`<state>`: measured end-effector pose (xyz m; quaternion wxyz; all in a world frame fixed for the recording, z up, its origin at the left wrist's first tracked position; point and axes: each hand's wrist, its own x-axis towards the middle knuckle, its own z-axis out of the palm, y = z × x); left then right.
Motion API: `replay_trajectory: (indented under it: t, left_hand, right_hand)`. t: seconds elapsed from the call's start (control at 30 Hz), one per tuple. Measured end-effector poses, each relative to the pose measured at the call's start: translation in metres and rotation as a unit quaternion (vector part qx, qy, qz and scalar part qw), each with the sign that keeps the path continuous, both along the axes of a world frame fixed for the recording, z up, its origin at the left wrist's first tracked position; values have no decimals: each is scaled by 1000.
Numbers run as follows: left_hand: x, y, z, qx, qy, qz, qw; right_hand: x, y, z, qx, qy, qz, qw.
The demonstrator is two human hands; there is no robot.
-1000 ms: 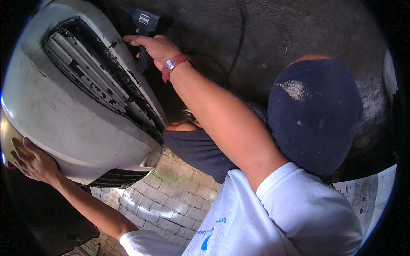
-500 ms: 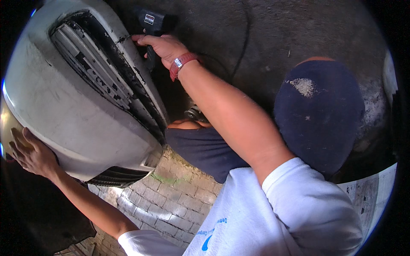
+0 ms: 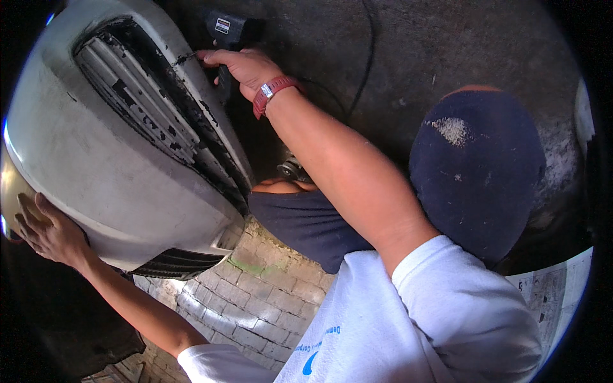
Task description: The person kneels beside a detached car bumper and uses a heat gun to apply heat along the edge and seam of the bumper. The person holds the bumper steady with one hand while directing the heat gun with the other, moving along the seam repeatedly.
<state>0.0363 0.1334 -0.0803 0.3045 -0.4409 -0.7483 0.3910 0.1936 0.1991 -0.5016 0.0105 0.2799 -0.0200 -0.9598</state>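
Note:
A grey car bumper (image 3: 121, 172) fills the left side, its long slot edged with chipped black paint. My left hand (image 3: 54, 233) lies spread against the bumper's rounded outer edge at the far left. At the upper middle, my right hand (image 3: 246, 70), with a red watch on the wrist, is closed around the dark handle of a black pistol-grip power tool (image 3: 233, 32) bearing a white label. Its fingertips are close to the bumper's upper edge, beside a thin dark strip (image 3: 185, 59). My palm hides part of the handle.
A black cord (image 3: 368, 70) runs over the dark floor (image 3: 434, 38). Below my right forearm sits a small round metal part (image 3: 290, 168). My knee in dark blue cloth (image 3: 479, 172) carries pale dust. Paving bricks (image 3: 268, 300) and printed paper (image 3: 555, 287) lie lower down.
My right hand and the power tool have shifted very slightly up. My left hand stays in place on the bumper.

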Motion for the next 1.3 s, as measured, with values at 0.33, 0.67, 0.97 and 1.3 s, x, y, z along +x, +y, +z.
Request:
replay_trajectory:
  t: [0.33, 0.67, 0.97, 1.3]
  left_hand:
    - [-7, -6, 4, -14, 22, -15, 1000]
    - [-16, -13, 10, -18, 35, -10, 999]
    - [-22, -23, 16, -39, 50, 21, 998]
    - [-18, -15, 13, -22, 46, 42, 998]
  right_hand:
    - [4, -7, -4, -7, 16, -8, 1000]
    - [8, -4, -2, -7, 55, -26, 998]
    - [9, 0, 2, 34, 53, -19, 998]
    - [7, 5, 5, 65, 43, -36, 996]
